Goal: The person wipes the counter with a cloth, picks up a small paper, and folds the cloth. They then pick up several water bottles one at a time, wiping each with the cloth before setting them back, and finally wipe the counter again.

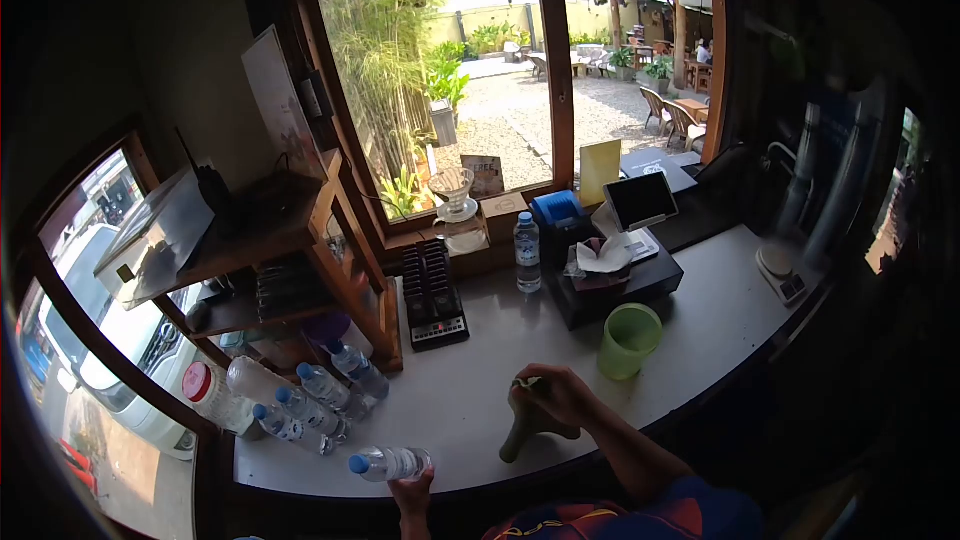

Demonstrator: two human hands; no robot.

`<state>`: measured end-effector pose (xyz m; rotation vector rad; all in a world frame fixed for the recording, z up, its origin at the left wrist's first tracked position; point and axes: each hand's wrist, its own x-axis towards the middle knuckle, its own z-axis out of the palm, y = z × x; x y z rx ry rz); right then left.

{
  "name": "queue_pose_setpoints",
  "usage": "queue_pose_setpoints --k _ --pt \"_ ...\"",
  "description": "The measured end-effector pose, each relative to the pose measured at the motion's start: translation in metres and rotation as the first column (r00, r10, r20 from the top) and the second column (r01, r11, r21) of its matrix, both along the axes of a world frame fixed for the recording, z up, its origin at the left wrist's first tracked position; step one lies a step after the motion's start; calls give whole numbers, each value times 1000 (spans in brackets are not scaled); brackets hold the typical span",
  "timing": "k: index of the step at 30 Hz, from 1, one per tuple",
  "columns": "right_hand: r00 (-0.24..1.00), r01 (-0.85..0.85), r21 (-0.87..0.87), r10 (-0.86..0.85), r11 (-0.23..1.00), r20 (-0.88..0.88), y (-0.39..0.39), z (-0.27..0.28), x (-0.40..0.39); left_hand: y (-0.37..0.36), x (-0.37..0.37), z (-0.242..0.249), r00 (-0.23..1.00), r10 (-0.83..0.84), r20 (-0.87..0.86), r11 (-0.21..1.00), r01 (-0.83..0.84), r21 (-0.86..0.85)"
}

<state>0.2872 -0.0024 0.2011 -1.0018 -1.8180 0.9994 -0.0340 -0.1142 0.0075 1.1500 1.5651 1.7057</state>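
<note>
Water bottle [388,462] on its side in left hand [412,491] fingers; right hand [555,395] fingers curled around green object [522,430].

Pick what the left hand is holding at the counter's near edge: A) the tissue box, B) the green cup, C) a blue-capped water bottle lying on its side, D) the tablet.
C. The left hand grips a clear water bottle with a blue cap, lying on its side at the near edge of the counter; the green cup stands apart, untouched, beyond the right hand.
</note>
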Motion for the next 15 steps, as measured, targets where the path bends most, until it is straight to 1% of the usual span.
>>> queue_pose_setpoints --k 1,2,4,5,7,10,11,13,14,15 --pt "993 6 -73 -14 997 -114 5 -4 1 11 7 2 1000 -21 -19 1000 21 -17" --pt "977 43 -123 -67 992 -200 15 -11 2 22 12 6 995 -77 -56 996 75 -39" --pt "919 97 -227 -174 969 -353 40 -40 6 40 28 15 988 -99 -116 995 95 -32" --pt "897 146 -244 -232 959 -377 51 -50 8 49 35 16 984 -107 -145 994 104 -31" --pt "842 224 -300 -339 927 -419 84 -97 17 68 42 4 980 -139 -145 990 133 -50" --pt "913 152 -491 -312 858 -263 116 -149 36 85 52 -4 973 -140 -181 990 134 -45" --pt "920 179 -462 -314 868 -234 117 -162 41 87 54 -3 971 -132 -201 991 128 -36" --pt "934 224 -393 -312 892 -175 120 -174 46 87 64 16 979 -97 -180 995 95 -24" --pt "945 227 -444 -307 867 -115 112 -150 48 85 68 20 983 -78 -169 997 76 -16" --pt "954 215 -407 -280 888 -105 117 -152 48 83 66 15 974 -86 -209 996 77 -51"
